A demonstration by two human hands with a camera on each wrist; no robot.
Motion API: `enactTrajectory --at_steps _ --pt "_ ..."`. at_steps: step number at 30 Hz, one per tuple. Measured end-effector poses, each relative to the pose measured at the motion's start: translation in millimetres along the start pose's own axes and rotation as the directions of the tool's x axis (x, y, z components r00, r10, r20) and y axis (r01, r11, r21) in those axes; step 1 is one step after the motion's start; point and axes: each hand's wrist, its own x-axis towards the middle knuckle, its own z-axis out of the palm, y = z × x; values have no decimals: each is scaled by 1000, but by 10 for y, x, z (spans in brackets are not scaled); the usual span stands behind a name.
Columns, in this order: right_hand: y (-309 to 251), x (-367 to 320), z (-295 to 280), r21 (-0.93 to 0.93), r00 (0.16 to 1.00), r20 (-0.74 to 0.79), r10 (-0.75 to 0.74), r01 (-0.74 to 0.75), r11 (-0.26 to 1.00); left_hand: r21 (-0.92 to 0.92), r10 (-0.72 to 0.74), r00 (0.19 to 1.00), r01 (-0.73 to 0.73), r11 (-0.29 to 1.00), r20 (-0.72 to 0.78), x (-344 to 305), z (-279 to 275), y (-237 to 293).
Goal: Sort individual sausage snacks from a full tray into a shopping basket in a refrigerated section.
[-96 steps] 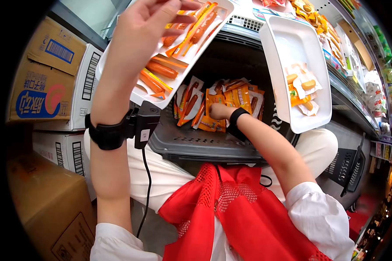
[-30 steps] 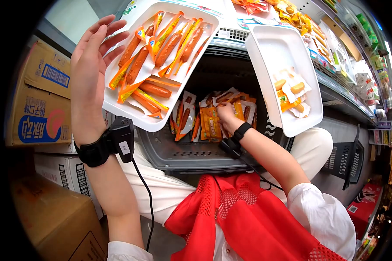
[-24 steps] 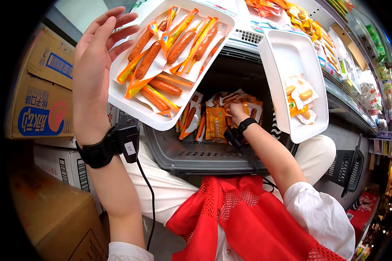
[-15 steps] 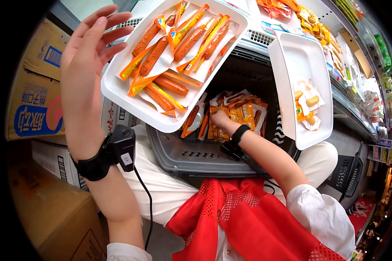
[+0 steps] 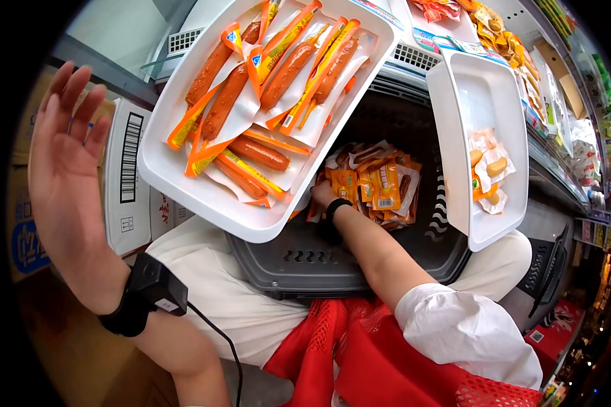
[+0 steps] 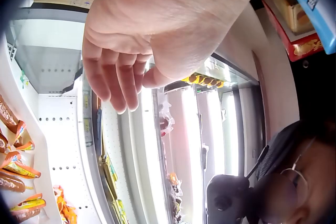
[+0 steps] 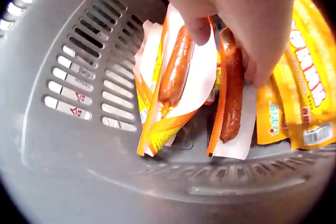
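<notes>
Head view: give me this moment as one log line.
left hand: open, left of white tray | right hand: among sausage packs, basket

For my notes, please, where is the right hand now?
In the head view, the right hand is inside the grey basket, left of its middle, among the sausage packets.

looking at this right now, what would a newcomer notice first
Probably the large white plastic tray of orange-wrapped sausages, tilted in the upper middle. Next, the dark grey plastic basket below it, where the right hand reaches among packets. The open left hand is raised at far left.
</notes>
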Motion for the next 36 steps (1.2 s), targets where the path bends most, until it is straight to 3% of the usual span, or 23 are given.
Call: enactTrajectory --at_steps 1,3,5,6,7,9,11,13,14,15,17,18,19,22,23,25,26,27,29,31,33,34,36 --pt "117 181 73 -84 981 -137 -141 130 988 -5 -9 999 8 1000 -41 19 -30 -11" --pt "121 261 190 -91 975 -149 -163 151 984 13 -44 998 45 999 -33 72 -131 -43" --pt "434 925 435 324 929 21 -369 343 882 57 -29 997 33 998 -76 98 -188 -88" --pt "311 779 450 458 905 -83 -417 406 791 19 -41 997 42 999 -58 112 -239 -103" --pt "202 635 390 460 910 -80 -408 397 794 23 -50 997 51 998 -56 115 -272 -109" --pt "72 512 237 232 929 50 -365 345 909 -3 -49 997 49 999 -60 134 -287 -95" --pt "85 499 161 240 933 61 -355 332 912 -6 -60 994 59 998 -90 145 -255 -95" --pt "237 650 143 130 828 96 -552 540 832 -9 -69 990 69 998 -122 171 -246 -109" --pt "311 713 162 135 829 96 -551 538 832 -13 -75 993 74 997 -92 189 -281 -120" --pt "383 775 185 -118 811 132 -570 584 803 -17 -82 995 81 997 -62 197 -286 -127" --pt "497 861 195 -580 786 217 -579 581 572 34 -78 995 80 996 -63 198 -245 -147" --pt "-32 80 -116 -742 753 444 -487 613 272 81 -72 995 78 994 -68 198 -219 -157" --pt "-105 -22 -171 -741 753 442 -488 613 275 82 -71 995 76 994 -65 198 -199 -165" --pt "-66 -82 -232 -532 854 177 -489 501 683 111 -67 996 74 991 -65 208 -167 -192" --pt "-39 -19 -193 -530 853 173 -493 502 684 90 -92 993 99 991 -74 215 -190 -198" --pt "10 108 -85 -621 860 103 -500 449 642 68 -119 989 124 990 -84 228 -264 -211" --pt "-197 -9 -147 -831 847 361 -391 482 276 87 -101 992 108 990 -79 221 -302 -219" --pt "-325 -155 -157 -831 847 361 -391 482 276 109 -80 994 88 990 -76 217 -330 -209" --pt "-441 -346 -166 -756 818 162 -552 463 464 80 -80 994 86 993 -72 215 -385 -209" --pt "-479 -317 -144 -717 833 105 -544 442 539 58 -71 995 74 996 -66 216 -388 -196" --pt "-590 -223 -166 -911 665 163 -729 384 147 46 -73 993 78 996 -89 225 -364 -191" --pt "-667 -173 -189 -911 662 159 -733 384 150 47 -67 994 71 996 -85 235 -344 -180" --pt "-781 -135 -230 -975 756 182 -629 224 -13 52 -77 992 83 995 -102 228 -316 -185"
